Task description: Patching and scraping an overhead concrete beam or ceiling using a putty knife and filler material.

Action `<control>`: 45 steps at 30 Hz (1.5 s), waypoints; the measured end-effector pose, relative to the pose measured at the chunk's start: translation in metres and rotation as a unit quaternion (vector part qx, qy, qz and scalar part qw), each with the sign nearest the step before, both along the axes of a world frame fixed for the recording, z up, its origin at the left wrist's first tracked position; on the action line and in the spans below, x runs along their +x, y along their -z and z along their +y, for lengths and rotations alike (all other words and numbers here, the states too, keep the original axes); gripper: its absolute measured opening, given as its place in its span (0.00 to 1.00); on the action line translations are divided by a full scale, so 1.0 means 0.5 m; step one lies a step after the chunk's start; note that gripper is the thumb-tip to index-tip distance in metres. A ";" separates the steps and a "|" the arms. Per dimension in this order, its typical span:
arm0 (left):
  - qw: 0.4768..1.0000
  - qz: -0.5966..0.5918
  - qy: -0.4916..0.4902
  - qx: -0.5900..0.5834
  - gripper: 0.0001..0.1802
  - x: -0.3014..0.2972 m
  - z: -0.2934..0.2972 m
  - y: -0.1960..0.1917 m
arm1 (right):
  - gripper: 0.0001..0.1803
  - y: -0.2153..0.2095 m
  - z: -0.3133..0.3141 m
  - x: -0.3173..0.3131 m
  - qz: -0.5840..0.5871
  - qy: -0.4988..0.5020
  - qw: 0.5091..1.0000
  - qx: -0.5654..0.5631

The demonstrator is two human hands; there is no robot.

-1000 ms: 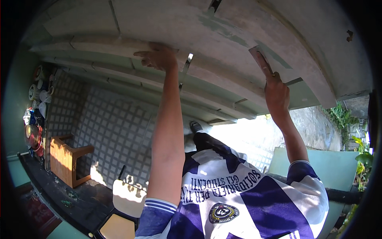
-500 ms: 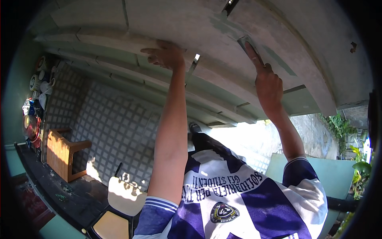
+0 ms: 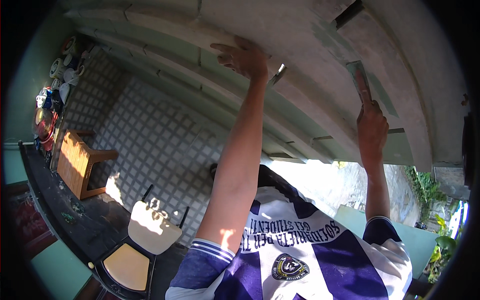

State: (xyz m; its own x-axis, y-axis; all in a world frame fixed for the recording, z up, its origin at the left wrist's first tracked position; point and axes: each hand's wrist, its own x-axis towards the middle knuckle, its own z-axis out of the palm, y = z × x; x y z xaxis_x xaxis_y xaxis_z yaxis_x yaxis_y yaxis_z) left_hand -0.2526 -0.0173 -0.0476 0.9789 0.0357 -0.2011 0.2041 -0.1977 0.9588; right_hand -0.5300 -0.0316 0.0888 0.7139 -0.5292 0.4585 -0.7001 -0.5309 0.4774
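Note:
Overhead, my right hand (image 3: pixel 372 127) grips a putty knife (image 3: pixel 364 82), its index finger stretched along the tool toward the blade. The flat blade lies against a pale, whitish panel (image 3: pixel 320 65), beside a smeared grey-green strip (image 3: pixel 384 95). Further left, my left hand (image 3: pixel 246 60) presses on a long pale beam (image 3: pixel 170 25), fingers spread and nothing visible in it. A narrow bright slit (image 3: pixel 280 73) shows in the beam just right of that hand. Near the top, a dark slot (image 3: pixel 349 14) opens in the panel, with grey-green smears next to it.
Several parallel beams (image 3: pixel 210 75) run beneath the panel. Below left are a tiled floor (image 3: pixel 165 135), a wooden stool (image 3: pixel 82 162), a chair with a cream back (image 3: pixel 150 227) and a dark counter (image 3: pixel 45 175). Tubs and bags (image 3: pixel 57 82) line the wall; plants (image 3: pixel 445 245) grow at right.
The view has turned, shifting the overhead panel and both hands rightward. My right hand's putty knife has slid slightly over the panel and points more upright. My left hand keeps its place on the beam.

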 end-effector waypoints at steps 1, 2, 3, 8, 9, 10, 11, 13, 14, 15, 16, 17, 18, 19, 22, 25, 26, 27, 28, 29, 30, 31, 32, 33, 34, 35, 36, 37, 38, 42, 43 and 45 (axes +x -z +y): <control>1.000 0.001 0.003 0.013 0.43 -0.001 -0.003 0.001 | 0.45 0.000 -0.002 0.005 0.001 -0.003 1.000 -0.001; 1.000 0.002 0.006 0.026 0.43 0.001 -0.005 0.003 | 0.44 0.001 -0.005 0.011 0.007 0.002 1.000 0.003; 1.000 0.005 0.006 0.024 0.43 -0.003 -0.005 -0.001 | 0.43 -0.001 -0.005 0.008 0.016 0.011 1.000 0.007; 1.000 -0.007 0.010 -0.012 0.43 -0.006 0.002 -0.005 | 0.44 -0.013 0.003 0.055 0.008 -0.021 1.000 -0.013; 1.000 -0.006 0.006 -0.011 0.43 -0.003 0.003 -0.001 | 0.44 -0.014 0.009 0.047 0.012 -0.016 1.000 -0.007; 1.000 -0.006 0.002 -0.013 0.43 -0.002 0.003 0.004 | 0.44 -0.015 0.010 0.037 0.012 -0.022 1.000 -0.007; 1.000 -0.006 -0.002 -0.014 0.43 0.002 0.003 0.009 | 0.43 -0.015 0.008 0.025 0.011 -0.034 0.999 -0.013; 1.000 0.001 -0.007 -0.012 0.42 -0.005 -0.004 -0.002 | 0.43 -0.016 -0.006 0.029 0.012 -0.045 0.999 -0.023; 1.000 0.006 -0.008 -0.008 0.42 -0.005 -0.006 -0.006 | 0.43 -0.014 -0.018 0.048 0.001 -0.090 0.994 -0.057; 1.000 0.010 -0.007 -0.009 0.42 -0.008 -0.005 -0.007 | 0.43 -0.014 -0.022 0.055 -0.007 -0.132 0.987 -0.090; 1.000 -0.001 -0.002 -0.027 0.42 -0.008 -0.004 -0.006 | 0.43 -0.019 -0.015 0.063 -0.003 -0.130 0.987 -0.091; 0.999 -0.012 0.003 -0.045 0.42 -0.012 -0.003 -0.007 | 0.44 -0.028 -0.003 0.074 0.015 -0.067 0.997 -0.044; 0.999 -0.012 -0.001 -0.042 0.42 -0.008 0.001 -0.004 | 0.44 -0.027 0.004 0.088 0.030 -0.009 0.999 0.006; 1.000 -0.002 0.007 -0.025 0.42 -0.006 0.003 -0.002 | 0.44 -0.022 0.008 0.077 0.030 -0.012 0.999 0.009; 1.000 0.000 0.002 -0.007 0.42 -0.008 -0.002 0.002 | 0.44 -0.015 0.009 0.036 0.038 0.008 0.999 0.035; 1.000 -0.001 -0.002 -0.011 0.42 -0.010 -0.007 -0.002 | 0.44 -0.014 0.001 0.042 0.038 -0.016 0.999 0.007; 1.000 0.005 -0.001 -0.017 0.42 -0.012 -0.008 -0.006 | 0.44 -0.010 0.001 0.066 0.027 -0.024 0.999 0.003; 1.000 0.006 -0.002 -0.016 0.42 -0.009 -0.007 0.000 | 0.45 -0.007 0.005 0.079 0.016 -0.035 0.999 0.002; 1.000 -0.008 -0.012 -0.007 0.41 -0.004 -0.006 0.005 | 0.45 -0.009 0.005 0.072 0.018 -0.037 0.999 0.003; 1.000 -0.022 -0.022 0.002 0.41 -0.003 -0.005 0.009 | 0.45 -0.013 0.004 0.059 0.031 -0.036 0.999 -0.011; 0.999 -0.024 -0.024 0.006 0.41 -0.002 0.001 0.011 | 0.46 -0.010 0.000 0.052 0.041 -0.036 0.998 -0.022; 1.000 -0.013 -0.013 -0.003 0.41 -0.006 0.001 0.002 | 0.46 -0.013 -0.005 0.037 0.039 -0.035 0.998 -0.025; 1.000 -0.002 -0.003 -0.012 0.41 -0.007 0.001 -0.007 | 0.46 -0.013 -0.011 0.017 0.040 -0.034 0.998 -0.030; 1.000 -0.004 -0.004 -0.013 0.41 -0.007 -0.002 -0.006 | 0.46 -0.015 -0.012 0.011 0.043 -0.036 0.998 -0.034; 1.000 -0.004 -0.006 -0.011 0.42 -0.007 -0.004 -0.003 | 0.46 -0.015 -0.014 0.021 0.041 -0.036 0.998 -0.035; 1.000 -0.004 -0.007 -0.009 0.42 -0.006 -0.007 -0.002 | 0.47 -0.016 -0.011 0.043 0.050 -0.032 0.997 -0.046; 1.000 -0.005 -0.006 -0.012 0.42 -0.006 -0.010 -0.003 | 0.47 -0.016 -0.011 0.061 0.059 -0.025 0.996 -0.057; 1.000 -0.005 -0.005 -0.022 0.42 -0.009 -0.010 -0.004 | 0.47 -0.017 -0.005 0.069 0.059 -0.022 0.996 -0.059; 0.999 -0.005 -0.005 -0.032 0.42 -0.013 -0.012 -0.007 | 0.47 -0.018 0.001 0.076 0.050 -0.020 0.997 -0.049; 1.000 -0.020 -0.017 -0.004 0.42 0.002 0.001 0.014 | 0.48 -0.011 0.004 0.039 0.059 -0.013 0.998 -0.029; 1.000 -0.009 -0.013 -0.007 0.42 -0.004 -0.001 0.009 | 0.48 -0.010 -0.001 0.041 0.057 -0.011 0.998 -0.031; 1.000 0.002 -0.005 -0.012 0.42 -0.010 -0.003 -0.002 | 0.48 -0.013 -0.012 0.042 0.046 -0.044 0.996 -0.061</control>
